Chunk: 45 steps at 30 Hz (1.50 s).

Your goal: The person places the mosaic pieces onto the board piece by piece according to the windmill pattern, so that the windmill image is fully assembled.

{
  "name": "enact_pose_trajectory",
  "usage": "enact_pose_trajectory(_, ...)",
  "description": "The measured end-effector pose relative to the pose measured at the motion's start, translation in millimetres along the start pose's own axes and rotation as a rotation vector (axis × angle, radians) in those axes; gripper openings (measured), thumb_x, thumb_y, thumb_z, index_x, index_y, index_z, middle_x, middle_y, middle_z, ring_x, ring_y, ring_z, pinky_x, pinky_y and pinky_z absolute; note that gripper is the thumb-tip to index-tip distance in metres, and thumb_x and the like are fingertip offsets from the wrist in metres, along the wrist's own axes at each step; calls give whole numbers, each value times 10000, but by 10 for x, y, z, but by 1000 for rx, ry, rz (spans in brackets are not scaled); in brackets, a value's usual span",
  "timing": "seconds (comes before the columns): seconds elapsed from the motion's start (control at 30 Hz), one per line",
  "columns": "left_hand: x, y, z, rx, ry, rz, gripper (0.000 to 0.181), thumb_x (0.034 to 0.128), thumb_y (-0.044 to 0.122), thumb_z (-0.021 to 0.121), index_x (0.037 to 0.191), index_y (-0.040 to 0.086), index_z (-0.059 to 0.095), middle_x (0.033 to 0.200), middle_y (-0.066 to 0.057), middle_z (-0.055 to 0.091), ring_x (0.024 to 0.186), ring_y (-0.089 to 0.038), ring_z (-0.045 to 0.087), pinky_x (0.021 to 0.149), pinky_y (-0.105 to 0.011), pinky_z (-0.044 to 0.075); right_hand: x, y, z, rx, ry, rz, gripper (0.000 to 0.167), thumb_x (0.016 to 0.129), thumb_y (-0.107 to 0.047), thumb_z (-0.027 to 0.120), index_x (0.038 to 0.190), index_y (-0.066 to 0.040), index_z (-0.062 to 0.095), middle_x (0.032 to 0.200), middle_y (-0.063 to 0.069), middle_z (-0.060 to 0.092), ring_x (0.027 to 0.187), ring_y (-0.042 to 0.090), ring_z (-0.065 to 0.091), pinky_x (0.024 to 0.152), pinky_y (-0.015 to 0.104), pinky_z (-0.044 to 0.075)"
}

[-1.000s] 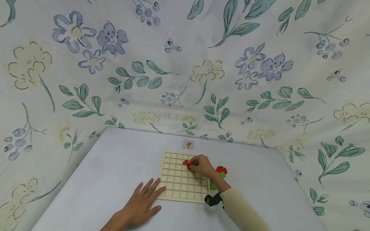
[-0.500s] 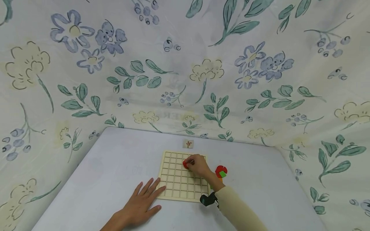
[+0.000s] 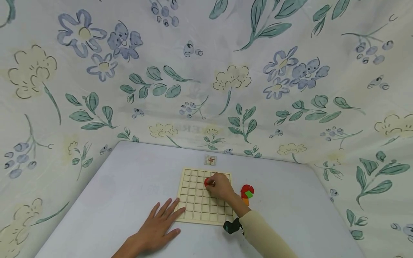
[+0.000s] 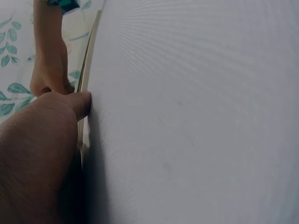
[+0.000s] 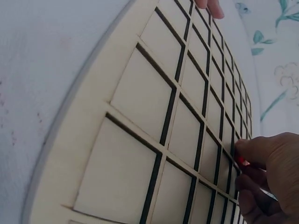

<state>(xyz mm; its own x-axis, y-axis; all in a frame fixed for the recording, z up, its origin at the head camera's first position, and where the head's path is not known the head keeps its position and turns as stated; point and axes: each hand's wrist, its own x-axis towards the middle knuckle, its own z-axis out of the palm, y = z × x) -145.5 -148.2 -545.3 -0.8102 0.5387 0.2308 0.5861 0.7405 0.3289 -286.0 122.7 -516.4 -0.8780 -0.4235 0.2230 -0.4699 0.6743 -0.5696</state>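
A pale wooden grid board (image 3: pixel 197 200) lies on the white table. My left hand (image 3: pixel 157 226) rests palm down at the board's near left side, fingers spread, fingertips touching its edge. Over the board's upper right part, my right hand (image 3: pixel 221 186) pinches a small red piece (image 5: pixel 242 160) between thumb and finger, down at the grid. In the head view a red patch (image 3: pixel 207 182) shows just left of those fingertips; the fingers cover the rest of it. The right wrist view shows the board's square cells from close by, with the right hand (image 5: pixel 271 172) at the right.
Right of the board lies a cluster of loose flat pieces: red pieces (image 3: pixel 246 188), a green piece (image 3: pixel 248 194) and an orange piece (image 3: pixel 246 201). Behind the board sits a small pattern card (image 3: pixel 210 160). A floral cloth (image 3: pixel 193 89) hangs around the table.
My right hand has shifted slightly left and settled over the red piece; less red shows beside the fingers. The orange piece by the forearm has come into sight. My left hand stays put.
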Motion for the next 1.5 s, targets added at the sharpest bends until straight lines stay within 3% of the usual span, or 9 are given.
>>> enact_pose_trajectory(0.13, 1, -5, 29, -11, 20, 17, 595, 998, 467, 506, 1516, 195, 397, 1597, -122, 256, 1441, -393, 216, 1093, -605, 91, -1, -40, -9, -80, -11, 19, 72, 856, -127, 775, 876, -60, 758, 847, 0, 637, 741, 128, 582, 641, 266, 506)
enact_pose_trajectory(0.4, -3, -20, 34, 15, 10, 6, 596, 1000, 470, 495, 1518, 192, 401, 1603, -116, 238, 1448, -384, 204, 1077, -626, 119, -27, -86, -6, -297, 37, -95, 62, 844, -178, 783, 831, -119, 767, 815, -20, 690, 735, 142, 630, 634, 292, 533)
enact_pose_trajectory(0.67, -8, -9, 28, 11, -13, -6, 599, 1008, 486, 469, 1524, 194, 387, 1609, -112, 221, 1454, -381, 188, 1086, -630, 112, -19, -85, 29, -504, 53, -155, 100, 844, -228, 782, 761, -185, 746, 711, -67, 683, 595, 87, 601, 505, 231, 479)
enact_pose_trajectory(1.13, 1, -2, 7, 4, -15, -15, 599, 1003, 481, 482, 1518, 187, 399, 1608, -115, 227, 1456, -380, 185, 1095, -621, 103, -114, -170, -94, -389, 29, -60, 37, 844, -184, 786, 835, -156, 765, 812, -47, 668, 732, 125, 631, 583, 270, 524)
enact_pose_trajectory(1.5, -2, -11, 25, -4, -20, -16, 602, 1005, 485, 475, 1523, 189, 391, 1613, -109, 212, 1462, -371, 167, 1096, -621, 94, -273, 72, -269, -397, 56, 8, 41, 840, -176, 789, 868, -150, 774, 855, -27, 695, 767, 140, 651, 589, 282, 525)
